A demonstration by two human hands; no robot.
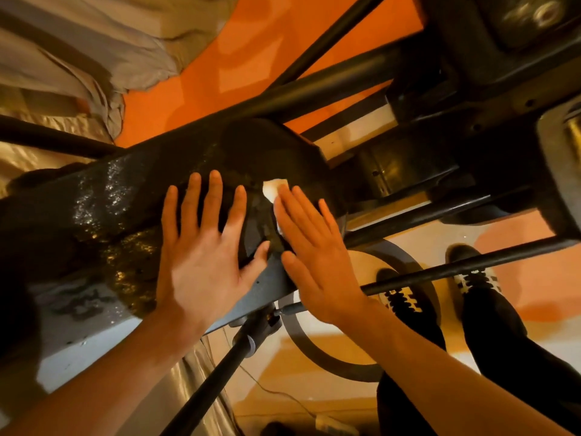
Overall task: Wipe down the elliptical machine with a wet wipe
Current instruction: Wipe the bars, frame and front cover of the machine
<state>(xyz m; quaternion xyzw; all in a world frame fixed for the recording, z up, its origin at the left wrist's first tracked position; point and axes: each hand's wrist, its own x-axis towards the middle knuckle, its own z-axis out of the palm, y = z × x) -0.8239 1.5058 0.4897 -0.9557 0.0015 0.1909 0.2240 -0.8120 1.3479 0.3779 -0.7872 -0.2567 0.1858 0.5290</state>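
The elliptical machine's dark rounded housing [125, 196] runs across the middle of the view, its surface wet and glistening at the left. My left hand [204, 250] lies flat on it with fingers spread, holding nothing. My right hand [314, 253] presses flat on the housing just to the right, with a white wet wipe [274, 189] under its fingers; only the wipe's top corner and a thin edge show.
Black frame bars [330, 89] cross above the housing and a thin bar [471, 265] crosses below the right hand. My feet in black-and-white shoes [399, 297] stand on the floor. A grey cloth [78, 42] lies at the upper left. A cable [283, 394] trails on the floor.
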